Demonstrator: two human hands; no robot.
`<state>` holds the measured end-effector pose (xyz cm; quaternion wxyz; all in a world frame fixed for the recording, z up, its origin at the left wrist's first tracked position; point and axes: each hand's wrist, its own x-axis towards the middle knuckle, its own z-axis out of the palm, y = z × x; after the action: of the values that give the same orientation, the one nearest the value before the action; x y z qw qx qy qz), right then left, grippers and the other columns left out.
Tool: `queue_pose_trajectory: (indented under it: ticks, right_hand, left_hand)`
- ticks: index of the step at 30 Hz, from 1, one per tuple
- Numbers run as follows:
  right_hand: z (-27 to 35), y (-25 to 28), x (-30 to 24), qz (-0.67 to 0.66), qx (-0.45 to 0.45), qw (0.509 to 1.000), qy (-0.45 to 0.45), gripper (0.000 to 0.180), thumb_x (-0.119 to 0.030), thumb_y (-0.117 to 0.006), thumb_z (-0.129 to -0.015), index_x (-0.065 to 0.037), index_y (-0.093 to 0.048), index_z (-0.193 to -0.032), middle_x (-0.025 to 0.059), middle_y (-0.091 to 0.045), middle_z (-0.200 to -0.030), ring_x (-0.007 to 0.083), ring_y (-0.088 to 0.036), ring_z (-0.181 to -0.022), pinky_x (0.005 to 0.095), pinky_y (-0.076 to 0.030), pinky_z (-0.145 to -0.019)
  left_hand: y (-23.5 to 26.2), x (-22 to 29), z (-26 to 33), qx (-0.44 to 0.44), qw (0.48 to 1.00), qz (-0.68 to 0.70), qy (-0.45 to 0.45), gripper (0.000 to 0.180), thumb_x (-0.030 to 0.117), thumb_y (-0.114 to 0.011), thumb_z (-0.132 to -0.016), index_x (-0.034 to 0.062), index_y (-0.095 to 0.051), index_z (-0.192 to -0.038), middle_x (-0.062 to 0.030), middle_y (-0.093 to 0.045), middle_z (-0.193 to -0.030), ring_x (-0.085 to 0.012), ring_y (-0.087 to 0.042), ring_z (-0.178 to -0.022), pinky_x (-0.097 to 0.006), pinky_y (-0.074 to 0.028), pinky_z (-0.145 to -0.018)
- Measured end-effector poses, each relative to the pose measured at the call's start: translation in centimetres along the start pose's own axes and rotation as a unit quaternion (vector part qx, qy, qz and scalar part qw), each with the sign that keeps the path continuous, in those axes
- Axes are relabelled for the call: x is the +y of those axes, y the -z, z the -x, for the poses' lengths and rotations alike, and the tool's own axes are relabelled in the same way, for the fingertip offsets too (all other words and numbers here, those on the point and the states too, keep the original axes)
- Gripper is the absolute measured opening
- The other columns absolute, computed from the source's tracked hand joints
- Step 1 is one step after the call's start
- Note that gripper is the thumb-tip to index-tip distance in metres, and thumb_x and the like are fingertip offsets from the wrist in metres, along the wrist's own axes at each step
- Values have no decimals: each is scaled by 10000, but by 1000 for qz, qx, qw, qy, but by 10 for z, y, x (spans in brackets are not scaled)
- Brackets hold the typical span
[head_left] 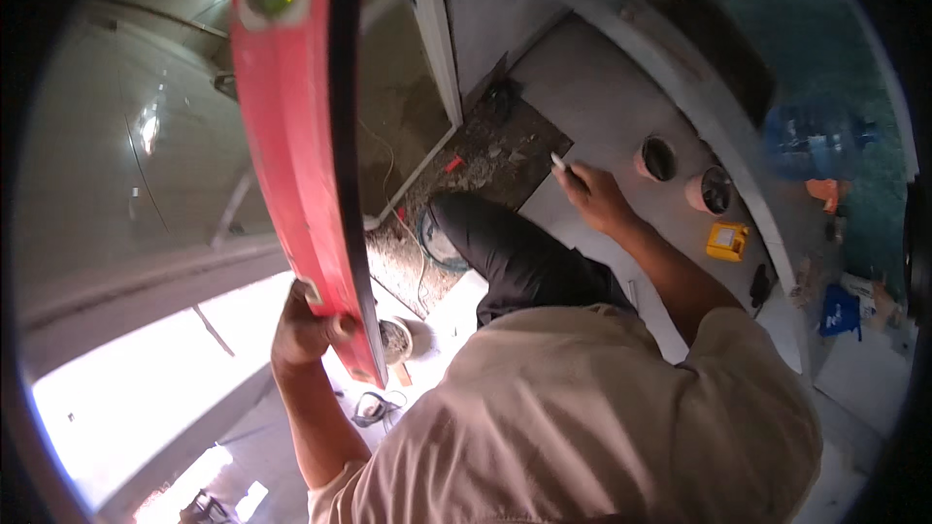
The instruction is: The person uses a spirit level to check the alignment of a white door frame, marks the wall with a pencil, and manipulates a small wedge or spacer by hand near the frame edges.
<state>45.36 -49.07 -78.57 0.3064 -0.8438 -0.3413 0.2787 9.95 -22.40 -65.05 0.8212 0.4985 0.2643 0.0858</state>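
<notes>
We have our left grip (303, 332) closed around the near end of a red spirit level (291, 126), which stretches beyond it to the view's top edge, while our right grip (594, 198) curls around a slim, pale-tipped tool (557, 162).

To your left is the spirit level (291, 136); rightward, two buckets (656, 158) neighbour a box (726, 242) on the floor (582, 78).

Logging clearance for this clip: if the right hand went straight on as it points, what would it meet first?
Probably the dark, debris-strewn floor patch, beyond the pale-tipped object in the right hand; its depth below is unclear.
</notes>
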Motion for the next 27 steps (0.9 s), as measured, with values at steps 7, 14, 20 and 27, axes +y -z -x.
queue_pose_trajectory:
  ticks: [7,14,20,27]
  right_hand:
    - [80,-92,-58,-333,-125,927,122,174,-137,-670,-950,22,-684,-1020,57,-688,-832,90,-586,-751,293,-468,-709]
    - [128,-124,-94,-211,-90,900,371,143,-114,-738,-835,-70,-694,-965,104,-535,-955,260,-590,-907,355,-475,-794]
    - [139,-94,-50,-160,-75,923,341,112,-107,-745,-794,-58,-675,-867,117,-541,-952,275,-590,-898,372,-481,-761]
    - [116,-22,-20,-434,23,885,166,68,-97,-699,-908,-44,-675,-943,57,-666,-854,152,-630,-806,321,-504,-755]
  left_hand:
    - [16,-227,41,59,987,133,-65,808,248,-925,-689,-62,-519,-1315,-148,-665,-1147,-215,-674,-928,-340,-542,-832]
    - [-63,-201,58,-97,975,183,-79,694,390,-899,-697,13,-623,-1210,-108,-658,-1112,-233,-608,-994,-410,-464,-907]
    - [-109,-226,44,-70,975,204,-46,767,409,-906,-681,-19,-603,-1240,-113,-688,-1016,-251,-649,-902,-384,-512,-850]
    - [-167,-184,-10,-124,984,100,-82,1006,643,-815,-690,-105,-528,-1300,-65,-583,-1025,-128,-502,-854,-263,-404,-734]
